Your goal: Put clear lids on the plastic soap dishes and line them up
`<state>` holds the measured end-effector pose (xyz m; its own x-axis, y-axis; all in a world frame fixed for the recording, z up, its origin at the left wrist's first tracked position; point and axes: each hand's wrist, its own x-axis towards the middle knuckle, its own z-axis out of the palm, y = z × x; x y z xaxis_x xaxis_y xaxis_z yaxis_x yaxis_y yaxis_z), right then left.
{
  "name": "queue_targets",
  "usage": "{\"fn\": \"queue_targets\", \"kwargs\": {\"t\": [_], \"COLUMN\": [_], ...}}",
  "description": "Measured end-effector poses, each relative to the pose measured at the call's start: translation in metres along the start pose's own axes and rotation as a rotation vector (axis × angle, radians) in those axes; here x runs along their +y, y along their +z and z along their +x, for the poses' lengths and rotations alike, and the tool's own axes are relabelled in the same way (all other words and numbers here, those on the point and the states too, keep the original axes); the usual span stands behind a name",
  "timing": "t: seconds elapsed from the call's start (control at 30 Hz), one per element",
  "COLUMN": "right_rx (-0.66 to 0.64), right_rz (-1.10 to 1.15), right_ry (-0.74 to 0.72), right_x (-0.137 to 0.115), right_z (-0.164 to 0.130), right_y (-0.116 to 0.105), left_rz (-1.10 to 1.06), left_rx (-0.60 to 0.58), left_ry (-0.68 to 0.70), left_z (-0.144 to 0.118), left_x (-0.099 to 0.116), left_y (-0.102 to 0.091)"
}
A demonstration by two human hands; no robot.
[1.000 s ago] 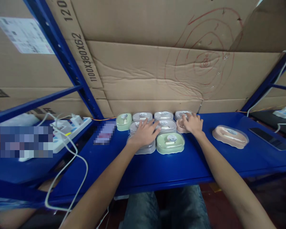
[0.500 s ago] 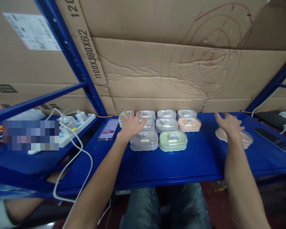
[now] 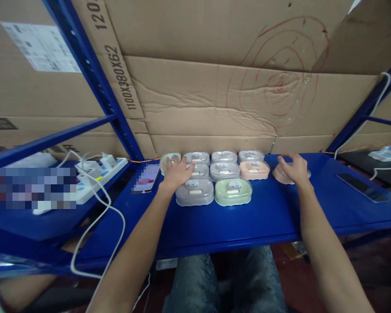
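On blue worktop, left hand lies flat & open by grey boxes; right hand cups pink box near back edge, bare room to its right.

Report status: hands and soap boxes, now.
Left hand open, flat over the grouped boxes. Right hand on lone pink box, grip unclear. Phone lies left of the group.

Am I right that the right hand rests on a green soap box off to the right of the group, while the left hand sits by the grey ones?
Not quite: the soap box under the right hand is pink, not green, as the head view shows. The left hand does sit by the grey ones.
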<state>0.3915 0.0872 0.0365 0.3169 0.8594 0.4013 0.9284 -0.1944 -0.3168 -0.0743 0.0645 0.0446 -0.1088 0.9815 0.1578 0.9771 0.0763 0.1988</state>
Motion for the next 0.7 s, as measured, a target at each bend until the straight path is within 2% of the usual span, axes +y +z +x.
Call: {"fn": "queue_targets", "kwargs": {"t": [0.1, 0.2, 0.37, 0.47, 0.53, 0.6, 0.7], "right_rx": [0.045, 0.001, -0.058, -0.016, 0.075, 0.138, 0.061], "right_rz": [-0.011, -0.048, -0.026, -0.014, -0.016, -0.018, 0.000], "right_ry": [0.092, 0.148, -0.083, -0.140, -0.066, 0.110, 0.332], "right_x": [0.006, 0.013, 0.010, 0.005, 0.003, 0.002, 0.005], "right_z": [-0.002, -0.001, 0.004, 0.002, -0.002, -0.006, -0.008], "right_y": [-0.003, 0.000, 0.012, 0.013, 0.010, 0.007, 0.005], "left_rz": [-0.008, -0.015, 0.012, 0.019, 0.015, 0.013, 0.016], "left_rx": [0.026, 0.011, 0.016, 0.014, 0.014, 0.012, 0.008], "left_ry": [-0.030, -0.042, -0.030, -0.030, -0.033, -0.036, -0.039], "left_z": [0.001, 0.002, 0.002, 0.001, 0.000, -0.001, -0.001], "left_x": [-0.002, -0.003, -0.001, 0.000, 0.000, 0.001, 0.002], "left_y": [0.001, 0.002, 0.002, 0.001, 0.000, -0.001, -0.001]}}
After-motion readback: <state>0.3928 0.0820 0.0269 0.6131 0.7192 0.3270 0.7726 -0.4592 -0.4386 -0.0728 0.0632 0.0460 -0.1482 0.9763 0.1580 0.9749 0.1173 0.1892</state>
